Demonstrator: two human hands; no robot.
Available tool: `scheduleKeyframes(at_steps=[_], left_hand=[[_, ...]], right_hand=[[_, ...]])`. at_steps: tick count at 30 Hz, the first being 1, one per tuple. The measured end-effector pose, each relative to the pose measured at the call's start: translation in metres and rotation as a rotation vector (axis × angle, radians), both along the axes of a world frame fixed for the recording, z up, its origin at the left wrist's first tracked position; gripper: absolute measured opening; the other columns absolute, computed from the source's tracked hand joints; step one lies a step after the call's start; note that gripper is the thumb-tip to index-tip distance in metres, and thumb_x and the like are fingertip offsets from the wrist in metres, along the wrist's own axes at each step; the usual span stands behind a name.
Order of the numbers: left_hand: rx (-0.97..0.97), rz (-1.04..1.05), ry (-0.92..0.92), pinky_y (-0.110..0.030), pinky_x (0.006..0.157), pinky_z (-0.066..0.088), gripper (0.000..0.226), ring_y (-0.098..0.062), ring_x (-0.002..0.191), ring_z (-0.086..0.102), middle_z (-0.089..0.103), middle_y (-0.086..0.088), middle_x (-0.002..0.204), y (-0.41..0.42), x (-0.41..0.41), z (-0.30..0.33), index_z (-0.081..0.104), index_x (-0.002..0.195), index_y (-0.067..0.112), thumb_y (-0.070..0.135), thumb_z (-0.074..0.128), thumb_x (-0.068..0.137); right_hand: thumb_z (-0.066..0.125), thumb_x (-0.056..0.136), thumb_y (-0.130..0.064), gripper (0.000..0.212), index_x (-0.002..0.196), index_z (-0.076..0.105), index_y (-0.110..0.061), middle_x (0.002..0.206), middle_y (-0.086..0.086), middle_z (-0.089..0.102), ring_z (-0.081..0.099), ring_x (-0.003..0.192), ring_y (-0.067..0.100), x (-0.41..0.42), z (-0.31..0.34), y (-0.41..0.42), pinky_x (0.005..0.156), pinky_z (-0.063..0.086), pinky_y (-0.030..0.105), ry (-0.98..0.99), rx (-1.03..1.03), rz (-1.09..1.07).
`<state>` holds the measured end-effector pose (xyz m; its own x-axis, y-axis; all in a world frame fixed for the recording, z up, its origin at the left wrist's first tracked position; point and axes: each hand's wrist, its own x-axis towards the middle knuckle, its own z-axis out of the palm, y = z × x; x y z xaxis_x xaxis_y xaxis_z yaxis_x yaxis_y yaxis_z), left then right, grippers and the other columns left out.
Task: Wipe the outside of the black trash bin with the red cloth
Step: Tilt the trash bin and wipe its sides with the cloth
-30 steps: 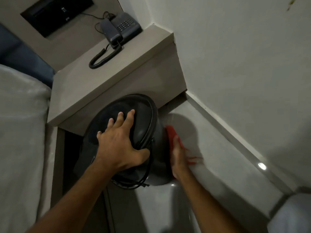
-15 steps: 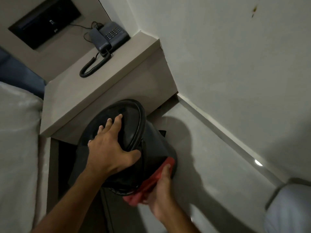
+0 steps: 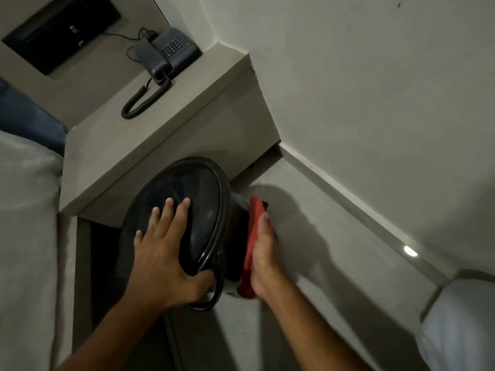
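Note:
The black trash bin (image 3: 198, 199) stands on the floor below a bedside shelf, its round lid tilted toward me. My left hand (image 3: 166, 253) lies spread on the lid, thumb hooked under the rim near the wire handle. The red cloth (image 3: 253, 236) is pressed flat against the bin's right side by my right hand (image 3: 263, 258), fingers straight along it. The bin's lower body is hidden behind lid and hands.
A beige bedside shelf (image 3: 112, 156) juts out above the bin, with a dark telephone (image 3: 168, 53) and coiled cord on it. A white wall (image 3: 375, 103) and skirting run along the right. Bedding (image 3: 26, 236) lies left. A white object (image 3: 463, 325) sits low right.
My right hand with the red cloth has slid from the bin's lower front edge up along its right side. My left hand stays on the lid.

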<state>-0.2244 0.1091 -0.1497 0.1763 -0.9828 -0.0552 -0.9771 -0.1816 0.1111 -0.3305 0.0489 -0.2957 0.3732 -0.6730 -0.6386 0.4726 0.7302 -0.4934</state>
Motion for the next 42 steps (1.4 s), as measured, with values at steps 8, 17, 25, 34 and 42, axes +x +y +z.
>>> scheduleKeyframes(at_steps=[8, 17, 25, 34, 42], left_hand=[[0.075, -0.191, -0.146, -0.069, 0.112, 0.009, 0.118, -0.035, 0.15, -0.002, 0.0, -0.005, 0.164, 0.008, 0.002, -0.017, 0.007, 0.156, 0.027, 0.065, 0.058, 0.056], [0.116, -0.429, -0.18, -0.046, 0.12, 0.007, 0.114, -0.024, 0.151, 0.002, 0.008, 0.0, 0.165, 0.006, 0.035, 0.017, 0.026, 0.151, 0.017, 0.084, 0.057, 0.064], [0.049, 0.301, -0.145, -0.066, 0.114, 0.011, 0.107, -0.045, 0.146, 0.001, 0.003, -0.02, 0.162, -0.071, -0.079, -0.024, 0.004, 0.153, 0.022, 0.056, 0.071, 0.076], [0.184, -0.427, -0.161, -0.06, 0.117, 0.011, 0.131, -0.02, 0.15, -0.012, -0.002, -0.001, 0.163, 0.006, -0.023, -0.007, -0.009, 0.153, 0.023, 0.035, 0.083, 0.06], [0.1, -0.023, -0.225, -0.054, 0.117, 0.008, 0.124, -0.04, 0.148, 0.0, 0.0, -0.015, 0.163, -0.033, -0.079, -0.014, -0.011, 0.153, 0.023, 0.061, 0.07, 0.067]], right_hand=[[0.031, 0.094, -0.075, 0.08, 0.148, 0.05, -0.019, 0.134, 0.018, 0.066, 0.063, 0.123, 0.034, -0.038, -0.022, 0.008, 0.108, 0.048, 0.055, -0.16, 0.02, -0.017], [0.025, 0.098, -0.072, 0.077, 0.16, 0.026, -0.025, 0.161, 0.015, 0.037, 0.042, 0.142, 0.033, -0.103, -0.041, -0.024, 0.116, 0.031, 0.054, 0.036, -0.003, -0.19], [0.024, 0.097, -0.073, 0.078, 0.159, 0.025, -0.025, 0.16, 0.016, 0.039, 0.041, 0.142, 0.036, -0.1, -0.036, -0.017, 0.113, 0.033, 0.052, 0.056, 0.01, -0.142], [0.033, 0.097, -0.072, 0.081, 0.155, 0.035, -0.014, 0.142, 0.017, 0.054, 0.062, 0.105, 0.029, -0.098, -0.02, -0.028, 0.1, 0.044, 0.048, -0.116, 0.143, -0.254], [0.029, 0.096, -0.074, 0.084, 0.157, 0.032, -0.016, 0.148, 0.024, 0.05, 0.052, 0.132, 0.039, -0.108, -0.004, -0.026, 0.112, 0.04, 0.053, -0.092, 0.057, -0.139]])
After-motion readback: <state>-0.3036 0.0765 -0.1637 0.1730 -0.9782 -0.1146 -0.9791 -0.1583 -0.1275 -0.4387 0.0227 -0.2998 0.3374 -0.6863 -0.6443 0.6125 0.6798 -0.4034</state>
